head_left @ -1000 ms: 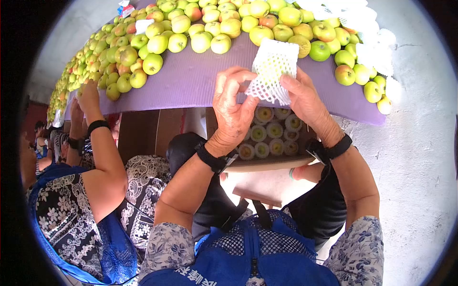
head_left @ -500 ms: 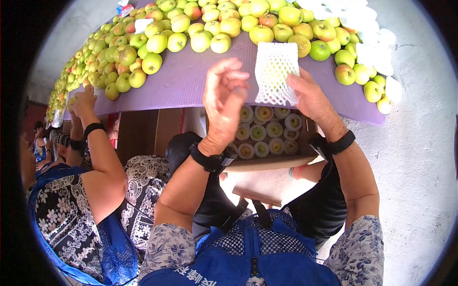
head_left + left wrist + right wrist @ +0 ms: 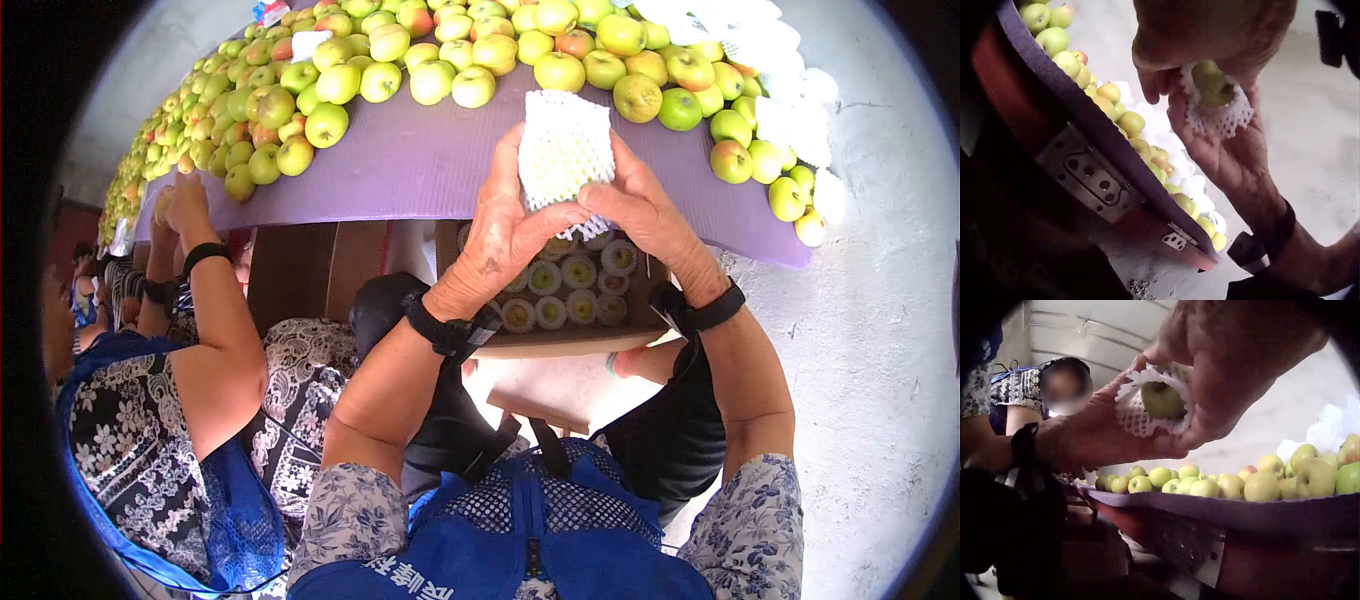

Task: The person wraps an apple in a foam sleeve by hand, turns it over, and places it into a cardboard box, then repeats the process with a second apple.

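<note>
Between both hands, in front of the table's near edge, is a green apple (image 3: 1163, 401) inside a white foam net sleeve (image 3: 565, 145). My left hand (image 3: 500, 220) wraps the sleeve from the left, its thumb across the lower part. From the right my right hand (image 3: 648, 210) grips it, thumb on the near face. The sleeve's lower end is ragged and open, and the apple's underside shows through it in both wrist views. Parts of the fingers are hidden behind the sleeve.
Many loose green and reddish apples (image 3: 430, 82) lie on the purple-covered table (image 3: 420, 160). White foam sleeves (image 3: 795, 125) are heaped at the back right. Below the edge, a cardboard box (image 3: 580, 342) holds sleeved apples in rows. Another person (image 3: 215, 340) handles fruit at the left.
My left hand first held the sleeve's lower left edge, then came away with fingers spread, and now grips the sleeve again. My right hand kept hold throughout. The view has shifted slightly.
</note>
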Demonstrator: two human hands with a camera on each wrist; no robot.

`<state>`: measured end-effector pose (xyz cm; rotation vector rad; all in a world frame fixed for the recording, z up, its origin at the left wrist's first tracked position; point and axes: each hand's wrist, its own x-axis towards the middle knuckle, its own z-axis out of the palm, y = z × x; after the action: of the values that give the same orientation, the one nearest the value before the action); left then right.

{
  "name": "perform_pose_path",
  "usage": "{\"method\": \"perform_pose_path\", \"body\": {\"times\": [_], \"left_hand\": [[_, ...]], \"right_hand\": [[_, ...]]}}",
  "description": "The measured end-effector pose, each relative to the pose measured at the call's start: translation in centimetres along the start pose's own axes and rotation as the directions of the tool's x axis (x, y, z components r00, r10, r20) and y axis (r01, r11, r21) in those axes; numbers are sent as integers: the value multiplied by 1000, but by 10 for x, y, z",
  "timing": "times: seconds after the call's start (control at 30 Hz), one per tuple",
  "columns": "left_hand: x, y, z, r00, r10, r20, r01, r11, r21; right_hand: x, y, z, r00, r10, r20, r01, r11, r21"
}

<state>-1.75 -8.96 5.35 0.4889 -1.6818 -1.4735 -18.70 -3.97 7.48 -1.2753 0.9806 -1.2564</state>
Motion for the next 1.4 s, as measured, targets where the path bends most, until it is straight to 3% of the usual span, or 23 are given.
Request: {"method": "perform_pose_path", "body": {"times": [0.03,0.17,0.33,0.43,0.57,0.63,0.7,0.77,0.83,0.87,0.93,1.07,1.13,1.27,1.3,1.33,1.4], "left_hand": [[-1,1,1,998,65,-27,-62,993,102],[-1,-2,5,989,122,-83,-113,989,98],[-2,-7,1,963,236,-128,-191,938,288],[-4,-13,1,968,164,-187,-130,975,181],[-1,-11,3,976,161,-148,-119,959,257],[1,-11,4,993,93,-72,-90,995,44],[-1,-9,1,995,98,-18,-95,988,121],[-3,-5,-2,995,98,37,-103,975,195],[-4,2,-4,987,73,144,-63,995,-73],[-3,5,-6,987,70,145,-60,995,-74],[-3,11,-9,974,9,227,48,969,-244],[-4,14,-13,966,2,257,70,961,-269],[-2,21,-17,951,-77,300,165,946,-279],[-5,19,-16,959,-38,281,117,956,-270],[-7,21,-11,972,-13,235,98,930,-355],[-7,21,-8,982,9,189,76,896,-438],[-9,13,-6,989,-16,147,74,913,-401]], "right_hand": [[1,-3,1,1000,-5,18,5,1000,24],[2,-5,6,1000,-10,-13,10,1000,28],[6,-1,16,999,-30,-27,31,999,27],[4,5,17,997,-53,-62,56,997,45],[3,6,14,995,-35,-90,36,999,6],[1,2,16,990,-81,-115,70,992,-101],[0,1,13,983,-127,-131,98,974,-206],[0,3,2,973,-214,-84,156,883,-442],[-1,4,2,967,-232,-110,156,871,-467],[-2,5,2,959,-250,-136,154,858,-490],[-1,7,3,946,-294,-137,184,836,-517],[0,5,2,918,-389,-76,259,735,-627],[-1,4,4,919,-386,-87,252,741,-622],[1,6,2,896,-430,-108,297,763,-574],[2,5,2,896,-431,-107,299,762,-574],[2,4,3,899,-431,-74,296,723,-625],[1,6,5,905,-424,-44,287,684,-671]]}}
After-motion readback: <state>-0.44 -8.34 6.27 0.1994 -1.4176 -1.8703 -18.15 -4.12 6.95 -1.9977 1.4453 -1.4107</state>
